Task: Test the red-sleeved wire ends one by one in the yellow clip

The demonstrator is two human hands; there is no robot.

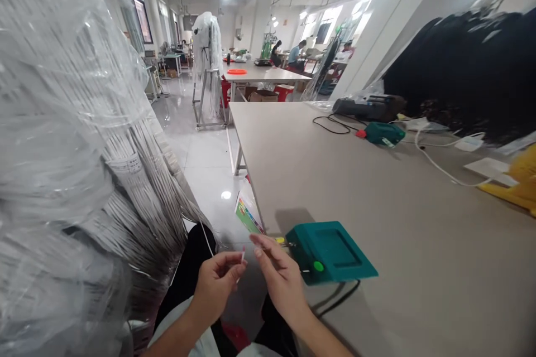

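Note:
My left hand is closed, pinching a thin white cable whose end looks pinkish between thumb and forefinger. A few centimetres to its right, my right hand has its thumb and fingers drawn together. Whatever sits at those fingertips is too small to make out. Just beyond the right hand, a green bench device with a round bright green button stands at the table's left edge. A yellow piece shows at its side, partly behind my fingers.
Bundles of grey-white cables in clear plastic hang close on my left. The grey table extends right, bearing a second green device, a dark tool and loose cords. A colourful box is below the table edge. People sit far back.

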